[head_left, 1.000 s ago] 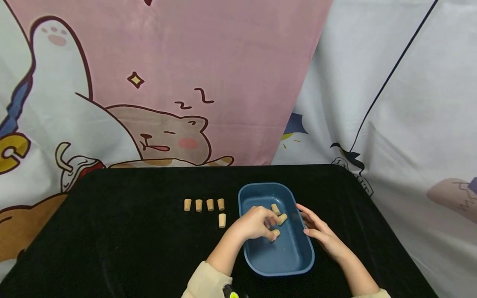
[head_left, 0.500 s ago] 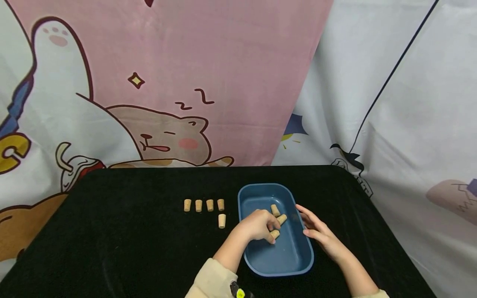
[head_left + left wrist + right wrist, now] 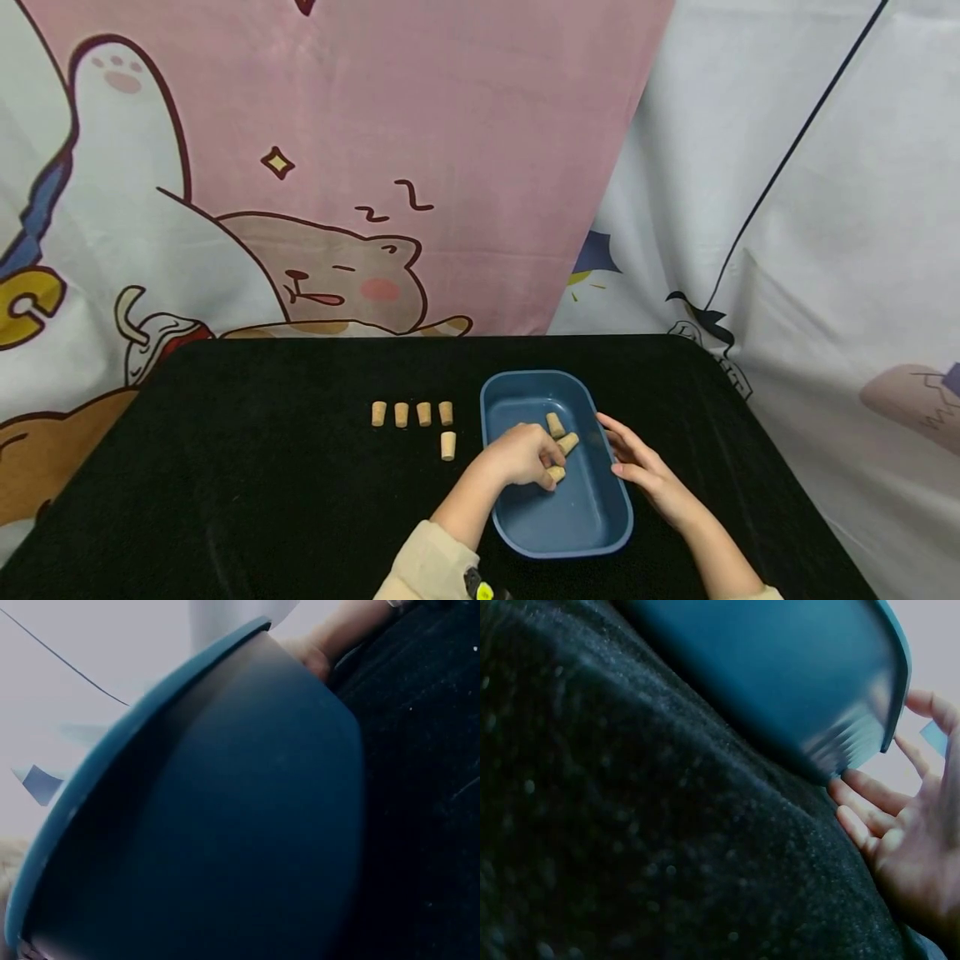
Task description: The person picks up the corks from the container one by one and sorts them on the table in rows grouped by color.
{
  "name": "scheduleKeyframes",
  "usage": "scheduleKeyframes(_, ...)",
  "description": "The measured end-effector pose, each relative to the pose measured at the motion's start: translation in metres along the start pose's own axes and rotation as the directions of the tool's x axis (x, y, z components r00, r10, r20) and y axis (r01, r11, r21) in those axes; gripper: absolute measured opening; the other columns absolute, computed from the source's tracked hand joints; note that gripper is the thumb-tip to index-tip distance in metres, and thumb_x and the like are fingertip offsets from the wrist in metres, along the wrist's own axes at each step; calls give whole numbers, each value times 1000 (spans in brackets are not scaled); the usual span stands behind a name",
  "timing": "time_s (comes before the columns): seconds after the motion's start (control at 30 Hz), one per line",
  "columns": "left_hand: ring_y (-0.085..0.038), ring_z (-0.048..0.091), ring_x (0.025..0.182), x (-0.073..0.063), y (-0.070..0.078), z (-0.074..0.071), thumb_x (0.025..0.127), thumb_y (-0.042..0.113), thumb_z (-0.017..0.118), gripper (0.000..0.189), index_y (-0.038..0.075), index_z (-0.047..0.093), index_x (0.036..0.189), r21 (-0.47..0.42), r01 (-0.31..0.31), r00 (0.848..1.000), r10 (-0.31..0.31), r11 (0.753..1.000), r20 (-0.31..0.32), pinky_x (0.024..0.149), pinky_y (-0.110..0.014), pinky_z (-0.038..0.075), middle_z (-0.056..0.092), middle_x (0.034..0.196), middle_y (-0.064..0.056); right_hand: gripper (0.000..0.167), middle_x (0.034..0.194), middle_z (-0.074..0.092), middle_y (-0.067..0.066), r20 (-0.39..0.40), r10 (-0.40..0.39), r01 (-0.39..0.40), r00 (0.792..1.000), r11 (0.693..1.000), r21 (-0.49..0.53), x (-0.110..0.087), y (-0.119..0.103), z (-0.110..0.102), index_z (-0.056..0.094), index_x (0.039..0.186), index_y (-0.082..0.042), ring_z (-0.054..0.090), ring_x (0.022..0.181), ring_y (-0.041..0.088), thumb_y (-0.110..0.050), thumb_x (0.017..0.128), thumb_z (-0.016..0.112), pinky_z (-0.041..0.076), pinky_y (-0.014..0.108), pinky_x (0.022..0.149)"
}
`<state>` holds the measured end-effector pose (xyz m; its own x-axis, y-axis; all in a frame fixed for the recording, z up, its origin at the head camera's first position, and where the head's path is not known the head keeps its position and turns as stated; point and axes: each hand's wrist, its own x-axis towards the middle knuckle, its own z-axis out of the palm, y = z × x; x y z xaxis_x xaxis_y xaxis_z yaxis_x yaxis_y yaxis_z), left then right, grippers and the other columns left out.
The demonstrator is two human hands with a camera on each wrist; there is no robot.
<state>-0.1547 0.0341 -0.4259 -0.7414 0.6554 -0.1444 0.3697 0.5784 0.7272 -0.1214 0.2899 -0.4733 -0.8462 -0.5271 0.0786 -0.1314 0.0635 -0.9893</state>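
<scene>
My left hand (image 3: 522,454) reaches over the near-left wall into a blue tray (image 3: 570,517), thumb and fingers pinching a cork stopper (image 3: 557,474) that is partly hidden behind them. Just beyond the fingertips lie two more corks, one (image 3: 569,442) close to the knuckles and another (image 3: 555,425) farther back. My right hand (image 3: 648,473) rests against the tray's right side with its fingers extended. In the right wrist view, the fingertips of that hand (image 3: 919,825) meet the tray's outer wall (image 3: 765,667). Only the tray's outside (image 3: 247,810) fills the left wrist view.
Left of the tray, several corks (image 3: 402,415) stand in a row on the black cloth (image 3: 262,500). A single cork (image 3: 447,446) stands in front of the row's right end. A printed curtain (image 3: 480,167) hangs behind the table.
My left fingers have curled in from a wider spread and closed on the nearest cork in the tray. The right hand and the tray have stayed in place.
</scene>
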Motion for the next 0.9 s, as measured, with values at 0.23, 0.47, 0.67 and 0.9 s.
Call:
scheduleKeyframes(0.23,-2,55,67,0,-3,-1,76,7,81,29,8,74,104,-44,-38,999,38,998,-7,60,-19,46,65,77,8,61,145,17,40,-7,11,-11,1000,1000,15,0,1,0,11,153,-9,49,121,23,-5,98,36,45,40,92)
scheduleKeyframes(0.47,-1,56,74,-2,-3,-4,79,6,77,24,8,74,103,-80,-111,993,107,991,-51,64,-18,47,67,86,6,60,144,17,40,4,-5,5,1000,1000,13,0,1,0,10,153,-8,48,122,26,-4,98,35,45,41,93)
scheduleKeyframes(0.67,-1,57,73,-6,-3,-7,82,4,74,22,6,74,103,-108,-155,985,146,982,-90,62,-17,48,67,93,3,61,145,17,40,-4,16,-16,1000,1000,3,0,0,0,10,153,-9,49,121,24,-5,98,36,45,41,92)
scheduleKeyframes(0.9,-4,55,72,-18,0,-17,83,4,72,17,6,75,100,-144,-183,973,159,972,-167,61,-19,47,65,91,5,61,145,16,40,-7,10,-10,1000,1000,15,-1,2,-1,11,153,-8,50,121,21,-4,98,36,45,40,92)
